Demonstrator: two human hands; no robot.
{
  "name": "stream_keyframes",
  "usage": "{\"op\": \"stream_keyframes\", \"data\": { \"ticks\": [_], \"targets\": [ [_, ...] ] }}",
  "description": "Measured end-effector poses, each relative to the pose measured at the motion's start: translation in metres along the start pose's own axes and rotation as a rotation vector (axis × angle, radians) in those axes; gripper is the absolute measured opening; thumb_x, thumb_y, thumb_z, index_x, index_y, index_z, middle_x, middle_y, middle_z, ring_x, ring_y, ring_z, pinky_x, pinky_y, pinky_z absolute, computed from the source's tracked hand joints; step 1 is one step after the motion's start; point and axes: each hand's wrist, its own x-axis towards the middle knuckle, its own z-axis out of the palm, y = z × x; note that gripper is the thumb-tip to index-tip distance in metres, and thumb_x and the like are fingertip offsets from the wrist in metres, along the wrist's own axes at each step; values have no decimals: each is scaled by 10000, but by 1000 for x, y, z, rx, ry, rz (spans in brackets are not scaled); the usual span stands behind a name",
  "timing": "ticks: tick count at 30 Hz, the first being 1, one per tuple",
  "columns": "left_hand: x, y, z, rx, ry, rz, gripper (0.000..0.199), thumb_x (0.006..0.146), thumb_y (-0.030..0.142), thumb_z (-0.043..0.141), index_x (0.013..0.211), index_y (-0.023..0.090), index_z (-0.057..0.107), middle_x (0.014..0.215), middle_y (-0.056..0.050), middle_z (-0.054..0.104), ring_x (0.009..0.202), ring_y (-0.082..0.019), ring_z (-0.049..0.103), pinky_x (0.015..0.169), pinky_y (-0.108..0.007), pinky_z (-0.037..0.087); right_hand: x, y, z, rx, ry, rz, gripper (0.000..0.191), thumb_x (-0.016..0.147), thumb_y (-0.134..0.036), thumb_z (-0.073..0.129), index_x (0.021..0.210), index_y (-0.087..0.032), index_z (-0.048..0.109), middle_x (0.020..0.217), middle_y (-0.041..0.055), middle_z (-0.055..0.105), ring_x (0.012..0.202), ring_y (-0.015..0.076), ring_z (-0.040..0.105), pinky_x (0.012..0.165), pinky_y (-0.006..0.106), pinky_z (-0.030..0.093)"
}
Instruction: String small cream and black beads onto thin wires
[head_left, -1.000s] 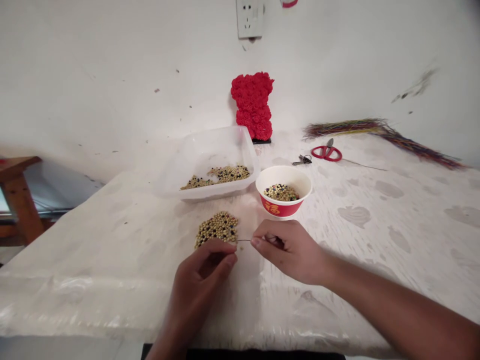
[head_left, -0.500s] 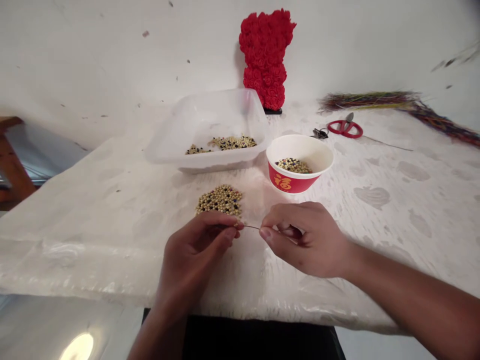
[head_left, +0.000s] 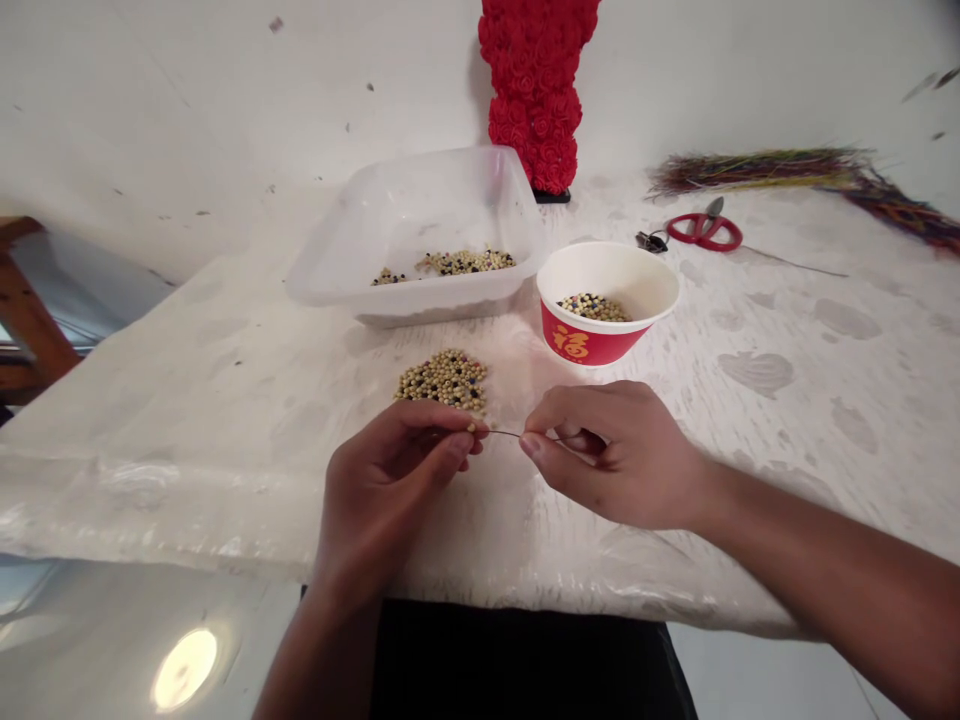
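Wire: thin, dark, slightly curved; long axis left-right between the hands.
Left hand: thumb and forefinger pinching pale bead beside wire.
Right hand: fingertips pinching wire.
Bead pile: round, tan and dark; just beyond left hand, the nearer one.
Bowl: smooth, red-and-white, beyond right hand.
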Motion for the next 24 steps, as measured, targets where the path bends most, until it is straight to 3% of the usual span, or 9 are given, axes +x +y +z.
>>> {"op": "stream_keyframes", "data": {
  "ticks": [18, 24],
  "targets": [
    [3, -7, -7, -18, -73, 13, 80, 819, 177, 741, 881, 219, 714, 848, 4, 737, 727, -110, 688, 670, -208, 589, 0, -1, -2, -7, 2, 11, 134, 864, -194, 584, 730, -200, 582, 539, -75, 445, 434, 56, 342, 469, 217, 289],
    [3, -6, -6, -17, -45, 11, 80, 807, 173, 745, 870, 212, 712, 838, 3, 730, 720, -115, 690, 671, -217, 592, 0, -1, -2, 9, 8, -18, 122, 858, -160, 598, 740, -188, 582, 544, -85, 422, 442, 43, 342, 475, 204, 293]
  ]
}}
